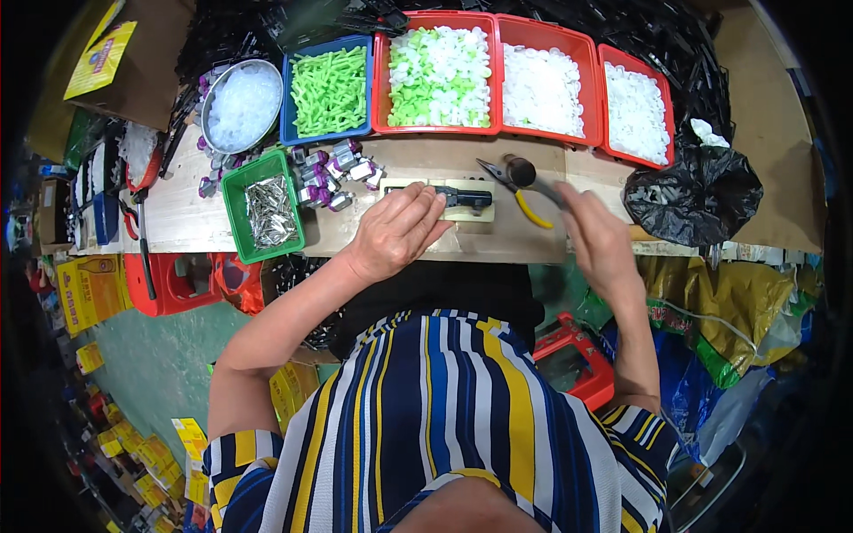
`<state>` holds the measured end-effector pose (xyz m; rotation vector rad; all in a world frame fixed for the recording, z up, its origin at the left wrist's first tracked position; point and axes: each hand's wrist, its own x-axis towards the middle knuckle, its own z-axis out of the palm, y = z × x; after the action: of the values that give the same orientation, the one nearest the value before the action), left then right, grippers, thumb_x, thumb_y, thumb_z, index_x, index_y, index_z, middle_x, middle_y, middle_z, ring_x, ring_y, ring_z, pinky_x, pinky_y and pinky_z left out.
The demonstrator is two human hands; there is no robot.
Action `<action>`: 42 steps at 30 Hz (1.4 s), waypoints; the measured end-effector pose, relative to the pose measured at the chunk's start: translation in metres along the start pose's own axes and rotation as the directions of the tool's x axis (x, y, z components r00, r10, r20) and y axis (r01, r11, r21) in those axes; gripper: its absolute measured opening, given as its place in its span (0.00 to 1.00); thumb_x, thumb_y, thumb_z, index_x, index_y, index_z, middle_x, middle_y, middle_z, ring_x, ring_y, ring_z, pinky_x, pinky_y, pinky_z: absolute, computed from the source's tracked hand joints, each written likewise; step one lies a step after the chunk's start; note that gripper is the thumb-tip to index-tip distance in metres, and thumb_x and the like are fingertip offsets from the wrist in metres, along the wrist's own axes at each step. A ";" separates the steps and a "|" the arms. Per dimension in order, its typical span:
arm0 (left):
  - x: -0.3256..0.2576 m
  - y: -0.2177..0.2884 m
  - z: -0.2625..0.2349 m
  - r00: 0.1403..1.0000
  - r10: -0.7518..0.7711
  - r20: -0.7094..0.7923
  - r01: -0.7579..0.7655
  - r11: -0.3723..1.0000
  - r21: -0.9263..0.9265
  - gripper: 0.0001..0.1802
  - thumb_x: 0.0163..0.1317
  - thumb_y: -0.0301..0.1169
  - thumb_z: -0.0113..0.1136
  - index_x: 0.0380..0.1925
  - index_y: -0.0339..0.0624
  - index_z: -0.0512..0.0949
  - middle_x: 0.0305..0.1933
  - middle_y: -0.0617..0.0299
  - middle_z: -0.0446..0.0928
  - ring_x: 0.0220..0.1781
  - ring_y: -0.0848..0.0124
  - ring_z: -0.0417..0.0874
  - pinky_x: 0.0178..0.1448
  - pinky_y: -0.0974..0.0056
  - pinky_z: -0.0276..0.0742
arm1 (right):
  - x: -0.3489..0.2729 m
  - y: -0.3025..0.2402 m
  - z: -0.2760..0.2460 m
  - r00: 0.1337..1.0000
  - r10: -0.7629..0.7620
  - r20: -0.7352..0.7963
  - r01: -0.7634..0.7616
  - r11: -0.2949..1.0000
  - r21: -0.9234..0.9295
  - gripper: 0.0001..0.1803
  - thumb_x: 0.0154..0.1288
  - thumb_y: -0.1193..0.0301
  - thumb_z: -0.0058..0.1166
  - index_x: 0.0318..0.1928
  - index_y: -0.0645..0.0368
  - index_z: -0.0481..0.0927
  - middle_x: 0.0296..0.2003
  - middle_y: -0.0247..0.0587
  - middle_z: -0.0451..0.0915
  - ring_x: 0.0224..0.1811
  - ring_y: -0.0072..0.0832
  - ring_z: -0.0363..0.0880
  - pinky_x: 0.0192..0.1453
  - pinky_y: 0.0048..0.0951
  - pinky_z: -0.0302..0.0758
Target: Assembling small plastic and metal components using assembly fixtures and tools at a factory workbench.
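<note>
Left hand (397, 229) lay palm-down on the table (187, 218), fingers curled loosely over the left end of a small cream jig block (471, 211) w/ a dark part (466, 197) seated on top; it pressed rather than gripped (fingertips touching the block's left edge, nothing closed inside the palm as far as the view showed). Right hand (597, 238) was raised just right of the block, wrapped around the handle of a small hammer (530, 178) whose dark round head sat up and to the left of the knuckles, just above the block's right end; motion blur, so exact finger wrap hard to tell. Key relation: the dark part's long axis ran left-right along the block, pinned from the left by the left hand, w/ the hammer head up-right of it, near but not touching, so the right hand was the striking side and the left the holding side. Yellow-handled pliers (515, 191) lay on the table between hammer head and block, handles pointing down-right. Behind, along the table's far edge: green tray of metal clips (269, 210), blue bin of green pegs (330, 91), red bins of white caps (542, 89), a steel bowl of clear bits (242, 105). Black bag (697, 195) sat at the right end.
</note>
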<state>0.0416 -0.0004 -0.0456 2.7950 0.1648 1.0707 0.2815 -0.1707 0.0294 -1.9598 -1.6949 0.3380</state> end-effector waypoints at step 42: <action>-0.010 0.049 0.013 0.985 -0.166 0.039 0.159 0.978 0.133 0.17 0.53 0.21 0.64 0.44 0.26 0.80 0.49 0.49 0.79 0.53 0.55 0.81 0.52 0.62 0.81 | 0.035 -0.050 0.033 0.968 -0.080 0.238 0.118 0.981 -0.151 0.26 0.67 0.76 0.53 0.66 0.51 0.71 0.38 0.53 0.80 0.39 0.53 0.80 0.41 0.47 0.77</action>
<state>0.0454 -0.0515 -0.0537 2.8580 0.4651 0.9849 0.2287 -0.1256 0.0340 -2.0064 -2.0193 0.4149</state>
